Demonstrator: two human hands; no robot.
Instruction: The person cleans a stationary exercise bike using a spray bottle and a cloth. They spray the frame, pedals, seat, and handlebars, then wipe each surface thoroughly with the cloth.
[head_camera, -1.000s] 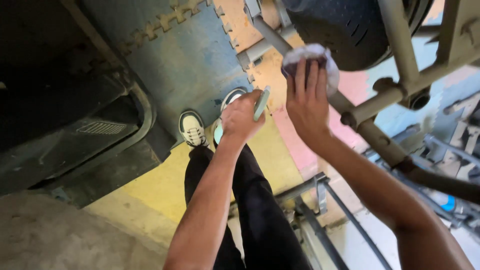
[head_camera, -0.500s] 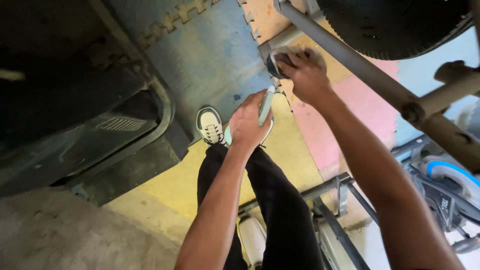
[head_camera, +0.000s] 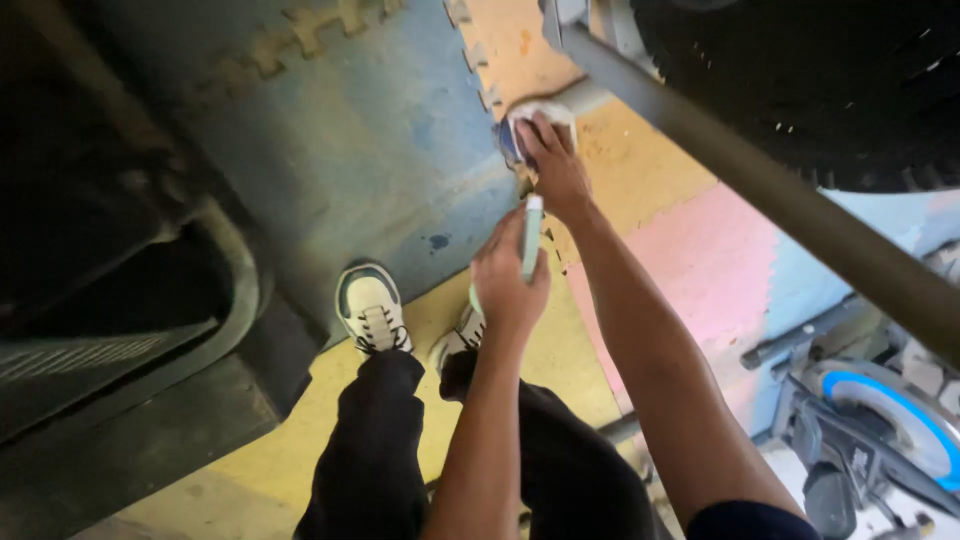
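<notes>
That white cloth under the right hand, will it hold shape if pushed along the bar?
Probably not: the white cloth looks bunched under the right hand, so likely floppy and light. It may drag or snag on the grey bar.

Foam floor mats (blue, yellow, pink), shoes.

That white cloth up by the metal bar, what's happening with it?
A person is looking down at their own two hands. The right hand presses a white cloth against a grey metal bar of some exercise equipment, as if wiping it. The left hand holds a slim pale green bottle just below. The person stands in white shoes on colourful foam floor mats. A big black wheel sits above the bar.
</notes>
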